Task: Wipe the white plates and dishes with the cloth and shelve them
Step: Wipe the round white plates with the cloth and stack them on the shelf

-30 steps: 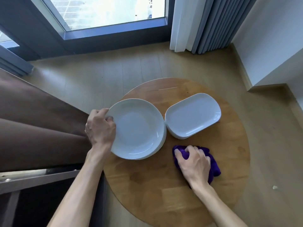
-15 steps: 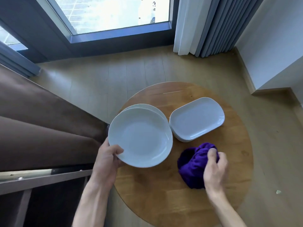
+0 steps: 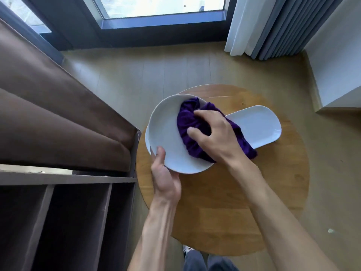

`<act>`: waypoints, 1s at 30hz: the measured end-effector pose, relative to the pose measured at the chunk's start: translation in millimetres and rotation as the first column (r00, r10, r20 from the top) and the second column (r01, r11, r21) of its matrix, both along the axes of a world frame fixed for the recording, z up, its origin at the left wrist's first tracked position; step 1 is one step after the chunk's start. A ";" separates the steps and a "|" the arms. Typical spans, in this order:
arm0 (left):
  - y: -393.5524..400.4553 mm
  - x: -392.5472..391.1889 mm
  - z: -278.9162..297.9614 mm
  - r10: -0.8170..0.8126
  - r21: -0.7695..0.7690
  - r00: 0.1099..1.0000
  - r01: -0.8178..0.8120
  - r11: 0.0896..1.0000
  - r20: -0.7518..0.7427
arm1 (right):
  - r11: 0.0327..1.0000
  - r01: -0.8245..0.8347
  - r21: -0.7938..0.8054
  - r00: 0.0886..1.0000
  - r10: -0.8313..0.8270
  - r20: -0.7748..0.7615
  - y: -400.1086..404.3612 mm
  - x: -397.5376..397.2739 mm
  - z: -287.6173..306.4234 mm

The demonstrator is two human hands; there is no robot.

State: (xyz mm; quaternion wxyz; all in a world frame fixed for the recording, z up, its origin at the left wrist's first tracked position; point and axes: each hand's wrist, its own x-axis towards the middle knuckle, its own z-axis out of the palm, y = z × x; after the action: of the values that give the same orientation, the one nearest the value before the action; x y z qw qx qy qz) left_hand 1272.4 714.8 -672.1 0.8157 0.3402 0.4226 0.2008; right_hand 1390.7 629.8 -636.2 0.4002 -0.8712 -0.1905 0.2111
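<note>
Left hand (image 3: pixel 166 178) gripping plate (image 3: pixel 168 133) rim from below-left; right hand (image 3: pixel 213 135) bunching cloth (image 3: pixel 188 122), pressed on plate's right half.

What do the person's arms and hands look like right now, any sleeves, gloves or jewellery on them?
Both forearms are bare as far as the frame shows; no sleeve edge is in view. The left hand and right hand wear no gloves, and no ring, watch or bracelet shows on the visible fingers or wrists. Veins and tendons stand out along the left forearm. No markings are visible.
</note>
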 end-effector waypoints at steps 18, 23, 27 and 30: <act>18.9 7.5 38.9 -0.091 0.401 0.994 0.059 0.914 0.063 | 0.967 -0.023 0.252 1.000 0.022 0.007 25.9 -44.0 35.1; 23.3 -4.8 41.9 -0.022 0.381 0.999 0.010 0.924 0.028 | 0.987 -0.016 -0.162 0.989 0.039 0.140 -5.8 -58.6 7.0; -8.8 -28.7 28.4 -0.168 0.498 0.984 0.177 0.849 -0.063 | 0.957 0.256 -0.136 0.963 -0.241 0.121 -29.3 -40.9 -11.3; -33.1 -27.6 20.5 -0.203 0.500 0.970 0.241 0.832 -0.130 | 0.924 0.379 -0.057 0.923 -0.372 0.097 -23.0 -32.4 -8.9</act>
State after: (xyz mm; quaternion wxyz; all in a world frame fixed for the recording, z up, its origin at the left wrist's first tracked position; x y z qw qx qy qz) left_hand 1244.8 681.7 -651.6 0.6979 0.5985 0.3402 0.1975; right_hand 1358.3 606.8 -645.0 0.3921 -0.9140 -0.0289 0.1003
